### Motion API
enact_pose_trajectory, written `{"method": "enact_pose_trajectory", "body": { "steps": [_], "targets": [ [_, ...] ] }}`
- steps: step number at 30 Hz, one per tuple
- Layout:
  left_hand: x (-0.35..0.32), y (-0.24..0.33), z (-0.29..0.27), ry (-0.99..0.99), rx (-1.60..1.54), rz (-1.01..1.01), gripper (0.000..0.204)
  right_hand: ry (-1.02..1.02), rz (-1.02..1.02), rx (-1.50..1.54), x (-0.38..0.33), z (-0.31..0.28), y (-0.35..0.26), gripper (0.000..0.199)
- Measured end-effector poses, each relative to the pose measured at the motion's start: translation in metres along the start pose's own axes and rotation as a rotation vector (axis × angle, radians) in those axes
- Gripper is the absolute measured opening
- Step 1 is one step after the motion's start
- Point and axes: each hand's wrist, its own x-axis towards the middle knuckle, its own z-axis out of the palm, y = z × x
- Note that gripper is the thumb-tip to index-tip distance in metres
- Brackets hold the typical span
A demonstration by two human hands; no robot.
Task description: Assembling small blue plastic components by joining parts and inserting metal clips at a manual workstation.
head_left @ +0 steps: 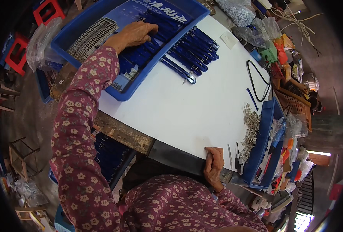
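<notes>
My left hand (134, 34) reaches into a large blue plastic tray (127, 94) at the upper left. Its fingers are bent and close together over a pile of long dark-blue strip-like parts (138, 58); whatever they pinch is hidden. Similar blue parts with metal ends (192, 50) lie in a row on the white tabletop (171, 112), right beside the tray. My right hand (214, 164) rests at the table's near edge, its fingers loosely curled in with nothing visible in them. Close to it lie a thin metal tool (230, 156) and a dark-handled tool (239, 164).
A white grid-like piece (98, 36) lies in the tray's left part. On the right are a heap of small metal pieces (251, 127), a blue bin (261, 150), a black loop of cord (250, 79) and a single blue strip (252, 99). Red stools (49, 11) stand at the far left.
</notes>
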Motion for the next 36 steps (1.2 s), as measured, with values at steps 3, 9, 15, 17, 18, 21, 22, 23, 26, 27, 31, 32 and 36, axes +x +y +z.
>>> {"method": "enact_pose_trajectory", "body": {
  "steps": [3, 9, 15, 17, 18, 21, 22, 23, 26, 27, 31, 32, 36],
  "targets": [
    [0.004, -0.001, -0.003, -0.067, -0.031, 0.003, 0.024, 0.01, -0.001, -0.003, 0.001, 0.001, -0.001, 0.028],
    [0.003, 0.006, -0.01, -0.11, -0.066, -0.026, 0.019, 0.011, 0.01, -0.002, 0.001, 0.0, -0.003, 0.026],
    [0.005, 0.006, -0.007, -0.079, -0.085, -0.058, 0.022, 0.015, 0.016, 0.007, 0.0, 0.0, 0.0, 0.028],
    [-0.001, 0.004, -0.001, 0.002, -0.036, -0.018, 0.022, 0.013, 0.017, 0.02, 0.0, 0.0, 0.001, 0.029],
    [-0.003, 0.002, 0.001, 0.084, 0.009, 0.022, 0.022, 0.014, 0.008, 0.017, 0.0, 0.0, 0.001, 0.029],
    [0.002, 0.007, -0.001, 0.011, 0.123, 0.005, 0.022, 0.011, 0.005, 0.011, 0.0, 0.0, 0.002, 0.03],
    [0.002, 0.005, 0.002, 0.01, 0.124, 0.004, 0.022, 0.004, 0.006, 0.012, -0.001, -0.001, 0.002, 0.03],
    [0.001, 0.002, 0.006, 0.081, 0.128, 0.036, 0.02, 0.003, 0.006, 0.014, -0.001, -0.001, 0.002, 0.03],
    [0.007, 0.005, 0.004, 0.05, 0.111, -0.015, 0.015, 0.006, -0.008, 0.002, -0.001, 0.0, 0.004, 0.03],
    [0.01, 0.008, 0.003, -0.051, 0.091, -0.101, 0.013, 0.001, 0.01, 0.008, 0.0, 0.0, 0.003, 0.03],
    [0.008, 0.01, 0.007, 0.105, -0.003, -0.044, 0.021, 0.006, -0.004, -0.003, -0.001, -0.001, 0.004, 0.031],
    [0.006, 0.012, 0.007, 0.094, 0.006, -0.029, 0.026, 0.005, -0.005, -0.003, -0.001, -0.001, 0.003, 0.031],
    [0.003, 0.006, 0.011, 0.108, 0.015, 0.015, 0.032, -0.001, 0.007, 0.015, -0.002, 0.001, 0.003, 0.031]
  ]
}}
